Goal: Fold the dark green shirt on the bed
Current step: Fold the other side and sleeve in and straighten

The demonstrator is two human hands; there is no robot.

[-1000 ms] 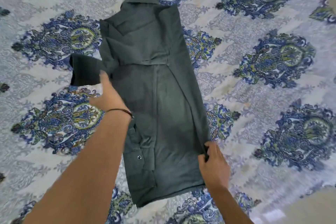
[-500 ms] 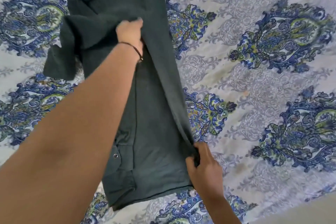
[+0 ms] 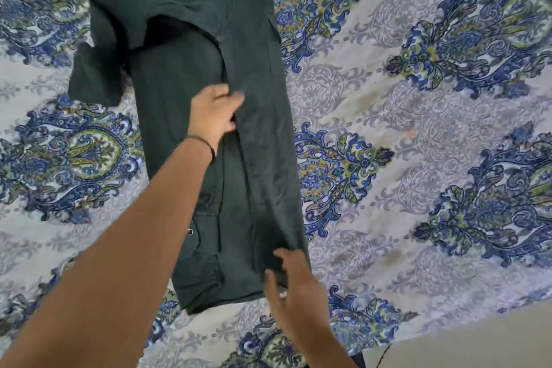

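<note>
The dark green shirt point(image 3: 263, 173) lies lengthwise on the patterned bedsheet point(image 3: 418, 143), its right side folded inward as a long panel. My left hand point(image 3: 215, 112) reaches over the middle of the shirt, fingers curled on the inner edge of that folded panel. My right hand point(image 3: 294, 287) hovers over the shirt's near right corner with fingers spread, slightly blurred. One sleeve point(image 3: 92, 78) sticks out crumpled to the left near the top. The collar end runs out of view at the top.
The blue and green paisley sheet covers the bed on all sides of the shirt. The bed's near edge runs diagonally at the lower right, with beige floor point(image 3: 478, 343) beyond it.
My left hand has slid down from the shoulder area to the shirt's middle along the fold. My right hand has loosened its pinch on the right edge and opened its fingers.
</note>
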